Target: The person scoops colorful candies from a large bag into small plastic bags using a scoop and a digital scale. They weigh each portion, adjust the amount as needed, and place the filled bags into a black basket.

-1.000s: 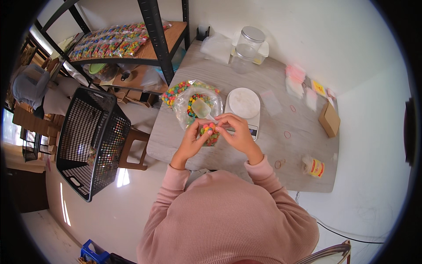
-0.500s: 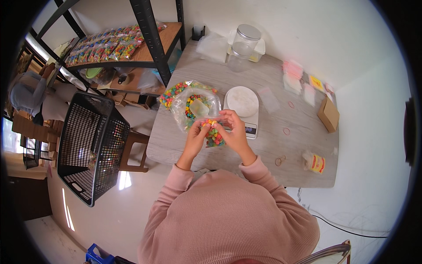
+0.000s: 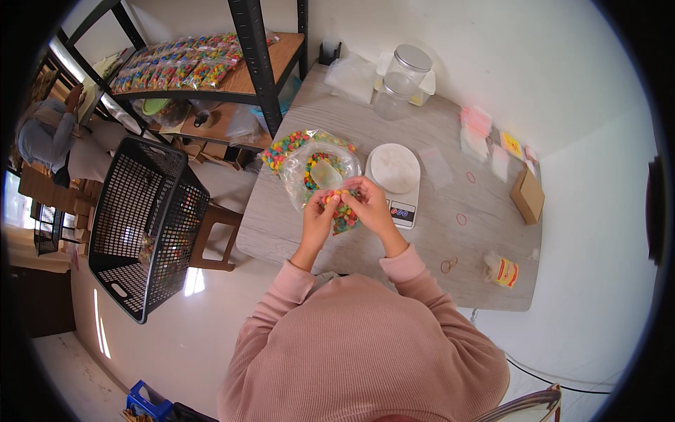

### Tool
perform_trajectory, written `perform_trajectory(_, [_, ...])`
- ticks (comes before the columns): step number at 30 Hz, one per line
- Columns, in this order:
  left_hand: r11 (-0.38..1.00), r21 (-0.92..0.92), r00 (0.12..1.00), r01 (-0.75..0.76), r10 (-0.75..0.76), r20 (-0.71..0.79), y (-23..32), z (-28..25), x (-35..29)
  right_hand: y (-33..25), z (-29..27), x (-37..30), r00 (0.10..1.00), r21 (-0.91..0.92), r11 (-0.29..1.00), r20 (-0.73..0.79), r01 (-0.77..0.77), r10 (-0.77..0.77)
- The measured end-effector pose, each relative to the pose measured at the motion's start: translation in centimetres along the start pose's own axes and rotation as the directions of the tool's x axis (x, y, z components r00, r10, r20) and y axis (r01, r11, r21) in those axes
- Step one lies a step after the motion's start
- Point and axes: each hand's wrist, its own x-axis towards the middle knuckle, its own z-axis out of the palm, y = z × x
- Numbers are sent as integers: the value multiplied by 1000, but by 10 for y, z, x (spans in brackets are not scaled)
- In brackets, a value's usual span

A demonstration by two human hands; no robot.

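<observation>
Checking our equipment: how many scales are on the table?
1: the white scale, right of the open bag, partly hidden by the right hand. No others show.

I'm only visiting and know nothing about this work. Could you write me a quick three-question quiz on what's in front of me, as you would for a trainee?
1. What do the left hand and right hand hold between them?
2. True or false: a translucent scoop sits in the mouth of the larger open bag.
3. Pick one. The white scale stands on: A) the floor, B) the table, C) a shelf.

Key: 1: a small clear bag of colourful pieces; 2: true; 3: B.
</observation>
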Motion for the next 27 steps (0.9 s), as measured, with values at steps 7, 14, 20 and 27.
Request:
perform_trajectory(7, [991, -45, 992, 124, -125, -3, -3, -2, -1, 8, -3, 1, 994, -19, 994, 12, -106, 106])
perform_trajectory(14, [913, -340, 968, 228, -250, -22, -1, 2, 0, 11, 3, 7, 998, -129, 991, -49, -38, 32])
perform_trajectory(20, [858, -475, 977, 197, -214, 18, -6, -1, 3, 6, 10, 15, 993, -139, 985, -72, -101, 92])
perform_trajectory(27, [799, -527, 950, 289, -308, 54, -12, -11, 9, 9, 15, 19, 986, -18, 988, -67, -152, 151])
